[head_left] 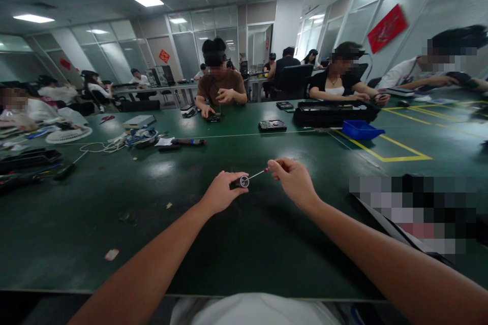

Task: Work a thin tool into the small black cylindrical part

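My left hand [221,194] is closed around a short dark cylinder [238,183] with a pale, hollow-looking ring at the end turned to the right. I cannot tell exactly what kind of part it is. In my right hand [293,179], pinched between thumb and fingers, is a thin screwdriver [256,174] with a metal shaft and a reddish handle end. Its shaft slants down to the left, and the tip is at or inside the ring. Both hands are above the green table [236,259], near its middle.
Ahead lie a hard drive [272,125], a long black casing [335,113] and a blue tray [361,130]. Cables [139,137] and an electric-screwdriver-like tool [188,142] are at the left. A small paper scrap [112,254] lies nearer. Co-workers sit across the table.
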A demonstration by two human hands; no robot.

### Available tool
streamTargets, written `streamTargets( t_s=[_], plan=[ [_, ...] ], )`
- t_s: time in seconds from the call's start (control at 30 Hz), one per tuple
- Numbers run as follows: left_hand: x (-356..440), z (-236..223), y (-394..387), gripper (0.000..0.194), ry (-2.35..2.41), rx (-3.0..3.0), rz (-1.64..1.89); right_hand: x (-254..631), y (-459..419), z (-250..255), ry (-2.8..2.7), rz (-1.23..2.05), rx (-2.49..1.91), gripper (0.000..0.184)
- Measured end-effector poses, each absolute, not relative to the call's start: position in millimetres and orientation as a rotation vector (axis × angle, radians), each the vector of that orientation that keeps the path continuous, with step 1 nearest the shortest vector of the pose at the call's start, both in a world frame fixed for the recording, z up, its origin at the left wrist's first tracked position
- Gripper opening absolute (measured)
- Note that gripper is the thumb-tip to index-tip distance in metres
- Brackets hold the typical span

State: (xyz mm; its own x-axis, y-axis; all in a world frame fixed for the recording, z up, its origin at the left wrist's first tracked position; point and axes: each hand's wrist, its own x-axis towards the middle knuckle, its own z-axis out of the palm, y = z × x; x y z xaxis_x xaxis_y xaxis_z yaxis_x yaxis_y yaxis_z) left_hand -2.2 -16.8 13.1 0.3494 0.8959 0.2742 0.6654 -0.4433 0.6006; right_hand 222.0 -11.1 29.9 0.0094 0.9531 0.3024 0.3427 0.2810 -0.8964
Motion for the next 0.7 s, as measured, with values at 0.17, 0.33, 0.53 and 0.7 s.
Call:
streamTargets(
  t_s=[0.17,0.33,0.53,0.7],
  plan=[
    [-2.6,13.4,-16.4,0.038,1.361,2.237,0.806,220.7,-13.0,32.9,-1.539,0.749,-1.247,0.038],
    [-2.5,14.2,-16.8,0.039,1.365,2.224,0.801,220.1,-16.4,37.0,-1.565,0.735,-1.252,0.036],
    [-1.6,14.4,-16.7,0.037,1.355,2.242,0.779,219.5,-16.1,37.5,-1.562,0.777,-1.233,0.034],
    [-1.2,15.3,-17.3,0.038,1.36,2.244,0.777,220.6,-16.2,34.3,-1.586,0.775,-1.189,0.028]
  ],
)
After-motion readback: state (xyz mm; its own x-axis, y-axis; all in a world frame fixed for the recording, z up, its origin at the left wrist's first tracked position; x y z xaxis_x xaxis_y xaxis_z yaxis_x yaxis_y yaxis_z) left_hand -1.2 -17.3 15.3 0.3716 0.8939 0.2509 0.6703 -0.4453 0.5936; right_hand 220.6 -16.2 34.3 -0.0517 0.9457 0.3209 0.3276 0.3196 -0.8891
